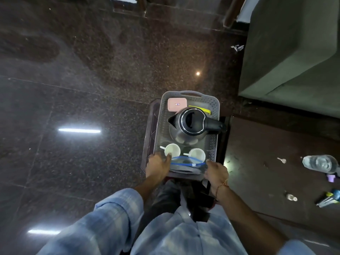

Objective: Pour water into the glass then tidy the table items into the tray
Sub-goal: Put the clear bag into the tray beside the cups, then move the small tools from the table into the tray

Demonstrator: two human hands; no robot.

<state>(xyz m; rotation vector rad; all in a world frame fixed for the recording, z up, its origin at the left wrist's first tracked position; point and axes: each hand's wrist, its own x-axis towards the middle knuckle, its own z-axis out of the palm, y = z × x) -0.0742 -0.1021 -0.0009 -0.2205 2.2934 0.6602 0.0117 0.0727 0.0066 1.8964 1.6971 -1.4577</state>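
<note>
1. Your left hand grips the grey tray's near-left corner; your right hand grips its near-right corner.
2. Inside: two white cups nearest you, kettle at centre, pink box at 12 o'clock.
3. A water bottle lies at 3 o'clock, well apart.

Person wearing light blue shirt with faint plaid check, sleeves rolled up, bunching above elbow. Left sleeve showing wide folded cuff. Forearms bare below rolls. Right wrist wearing thin orange-red thread band. Dark trousers showing below shirt hem. Left hand and right hand bare, wearing no gloves or rings visible.
</note>
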